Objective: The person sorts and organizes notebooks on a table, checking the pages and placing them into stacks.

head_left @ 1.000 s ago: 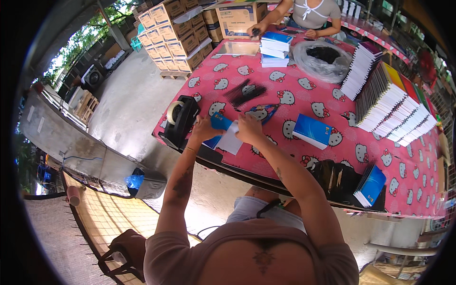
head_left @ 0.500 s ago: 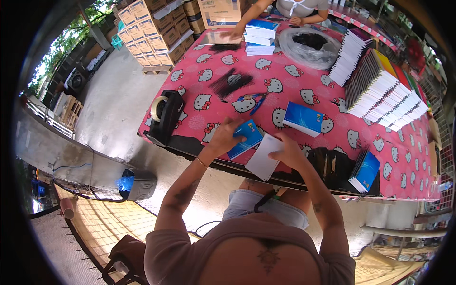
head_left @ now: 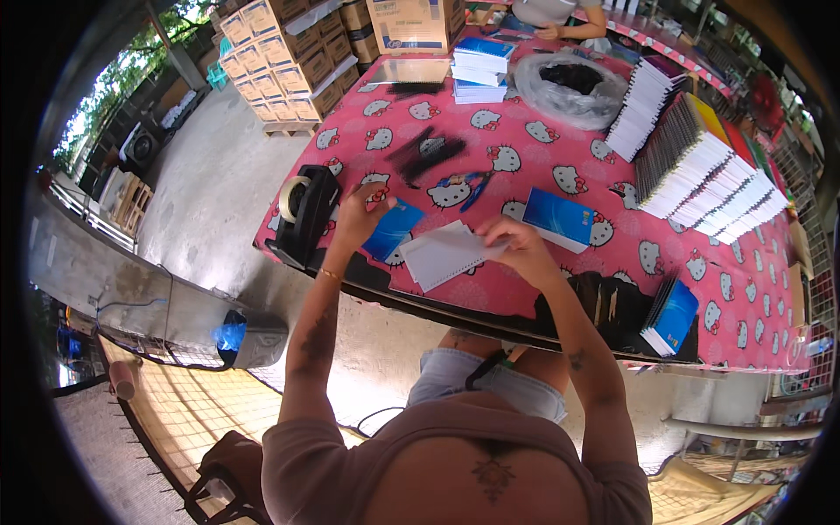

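Note:
My left hand [head_left: 360,217] is closed at the upper left edge of a small blue notebook cover [head_left: 391,233], which it holds over the near edge of the table. My right hand [head_left: 516,247] pinches the right end of a small stack of white pages [head_left: 440,255] with holes punched along one edge. The pages lie beside the cover, their left end close to it. Right of my right hand lies a blue pad [head_left: 557,220]. Beyond the pages are blue-handled pliers [head_left: 475,191] and loose black binding combs [head_left: 426,156].
A black tape dispenser [head_left: 302,219] stands at the table's left corner. Stacked spiral notebooks [head_left: 709,171] fill the right side, with a blue spiral notebook [head_left: 672,317] near the front. A clear plastic bag [head_left: 569,87] and blue pads [head_left: 479,70] sit farther back, near another person [head_left: 560,22].
Both hands have moved apart: the left took the blue cover left and away from me, while the right turned the pages flatter and farther in. The other person's reaching arm has drawn back.

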The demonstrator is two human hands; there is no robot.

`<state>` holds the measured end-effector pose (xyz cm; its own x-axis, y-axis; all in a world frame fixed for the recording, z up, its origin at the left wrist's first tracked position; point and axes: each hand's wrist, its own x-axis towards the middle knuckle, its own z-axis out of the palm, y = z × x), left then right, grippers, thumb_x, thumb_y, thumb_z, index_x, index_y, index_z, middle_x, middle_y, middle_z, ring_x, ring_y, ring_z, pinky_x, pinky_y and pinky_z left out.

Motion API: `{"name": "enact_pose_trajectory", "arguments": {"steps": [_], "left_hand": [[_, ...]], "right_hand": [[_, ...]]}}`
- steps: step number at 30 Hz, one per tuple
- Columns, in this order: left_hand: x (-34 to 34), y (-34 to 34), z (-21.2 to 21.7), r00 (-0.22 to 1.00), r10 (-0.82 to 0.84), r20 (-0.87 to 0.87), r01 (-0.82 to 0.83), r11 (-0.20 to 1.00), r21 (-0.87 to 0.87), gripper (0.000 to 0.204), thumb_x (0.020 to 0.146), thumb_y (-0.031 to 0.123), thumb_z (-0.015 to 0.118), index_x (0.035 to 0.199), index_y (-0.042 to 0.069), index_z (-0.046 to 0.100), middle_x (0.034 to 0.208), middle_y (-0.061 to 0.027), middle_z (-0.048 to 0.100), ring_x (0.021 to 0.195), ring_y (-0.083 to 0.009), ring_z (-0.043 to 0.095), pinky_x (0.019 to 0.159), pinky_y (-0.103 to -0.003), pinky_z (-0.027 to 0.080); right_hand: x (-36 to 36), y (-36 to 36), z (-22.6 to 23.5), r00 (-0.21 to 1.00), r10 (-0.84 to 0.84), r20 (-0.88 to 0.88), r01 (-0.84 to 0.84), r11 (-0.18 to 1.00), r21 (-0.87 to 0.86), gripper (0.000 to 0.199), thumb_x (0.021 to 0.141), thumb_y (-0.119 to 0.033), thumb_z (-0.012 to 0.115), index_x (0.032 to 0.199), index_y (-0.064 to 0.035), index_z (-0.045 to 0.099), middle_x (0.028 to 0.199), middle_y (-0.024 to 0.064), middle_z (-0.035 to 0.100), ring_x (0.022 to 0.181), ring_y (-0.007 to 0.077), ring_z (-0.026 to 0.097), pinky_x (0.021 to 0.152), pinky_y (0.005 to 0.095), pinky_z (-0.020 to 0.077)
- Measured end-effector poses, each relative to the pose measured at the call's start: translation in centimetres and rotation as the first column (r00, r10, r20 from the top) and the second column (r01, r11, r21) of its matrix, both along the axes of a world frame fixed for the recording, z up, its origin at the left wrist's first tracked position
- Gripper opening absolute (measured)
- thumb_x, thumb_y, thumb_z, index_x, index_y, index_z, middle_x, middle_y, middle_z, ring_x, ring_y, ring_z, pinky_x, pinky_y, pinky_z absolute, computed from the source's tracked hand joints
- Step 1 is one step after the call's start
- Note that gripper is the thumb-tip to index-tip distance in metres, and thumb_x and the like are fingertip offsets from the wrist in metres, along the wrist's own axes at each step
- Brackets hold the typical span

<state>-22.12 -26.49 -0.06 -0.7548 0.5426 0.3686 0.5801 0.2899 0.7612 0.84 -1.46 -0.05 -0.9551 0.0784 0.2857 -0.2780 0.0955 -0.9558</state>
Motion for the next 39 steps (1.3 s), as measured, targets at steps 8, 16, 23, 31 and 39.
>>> {"name": "enact_pose_trajectory", "arguments": {"steps": [8, 16, 23, 31, 39], "left_hand": [[6.6, 4.8, 1.0, 0.839, -0.528, -0.133, 0.52, 0.849, -0.091, 0.036, 0.09, 0.009, 0.067, 0.123, -0.001, 0.061, 0.097, -0.0071, 0.068, 0.091, -0.0127, 0.063, 0.08, -0.029, 0.049], [6.2, 5.0, 0.8, 0.725, -0.509, 0.464, 0.582, 0.813, -0.019, 0.028, 0.092, 0.011, 0.067, 0.118, -0.001, 0.062, 0.096, -0.0047, 0.068, 0.083, -0.0088, 0.063, 0.072, -0.025, 0.05], [6.5, 4.2, 1.5, 0.748, -0.479, 0.461, 0.495, 0.864, 0.093, 0.028, 0.089, 0.011, 0.071, 0.114, -0.001, 0.064, 0.096, -0.0063, 0.07, 0.084, -0.0109, 0.065, 0.073, -0.025, 0.051], [13.5, 3.1, 0.7, 0.782, -0.239, -0.575, 0.131, 0.966, -0.223, 0.021, 0.075, 0.002, 0.071, 0.095, 0.007, 0.067, 0.08, -0.0105, 0.059, 0.075, -0.0312, 0.06, 0.066, -0.042, 0.05], [11.7, 3.8, -1.2, 0.877, -0.147, -0.457, 0.05, 0.975, -0.217, 0.029, 0.079, 0.014, 0.072, 0.104, 0.001, 0.065, 0.092, -0.0161, 0.063, 0.088, -0.0379, 0.062, 0.077, -0.047, 0.051]], "right_hand": [[-4.9, -0.3, -2.1, 0.982, 0.184, -0.051, -0.161, 0.941, 0.298, 0.026, 0.068, 0.012, 0.072, 0.083, -0.0088, 0.069, 0.125, 0.0066, 0.051, 0.12, 0.024, 0.051, 0.094, 0.0347, 0.0495], [-2.9, 0.7, -3.4, 1.0, -0.002, -0.011, 0.003, 0.994, 0.108, 0.022, 0.079, 0.007, 0.071, 0.094, -0.0093, 0.07, 0.112, 0.0054, 0.053, 0.109, 0.0198, 0.057, 0.089, 0.0285, 0.0486], [-1.7, -1.1, -1.9, 0.99, -0.093, 0.101, 0.125, 0.918, -0.376, 0.031, 0.1, -0.01, 0.054, 0.13, -0.0072, 0.056, 0.118, 0.0098, 0.062, 0.105, 0.0146, 0.06, 0.084, 0.0272, 0.0501], [0.0, -1.2, -2.9, 0.907, -0.32, 0.274, 0.368, 0.919, -0.142, 0.042, 0.103, -0.029, 0.052, 0.137, -0.0049, 0.051, 0.123, 0.0127, 0.062, 0.112, 0.0191, 0.061, 0.092, 0.0318, 0.0505], [0.8, -2.8, -3.4, 0.938, -0.333, 0.096, 0.293, 0.909, 0.295, 0.047, 0.085, -0.005, 0.069, 0.13, -0.0023, 0.055, 0.122, 0.014, 0.062, 0.114, 0.0238, 0.061, 0.095, 0.0349, 0.0496]]}}
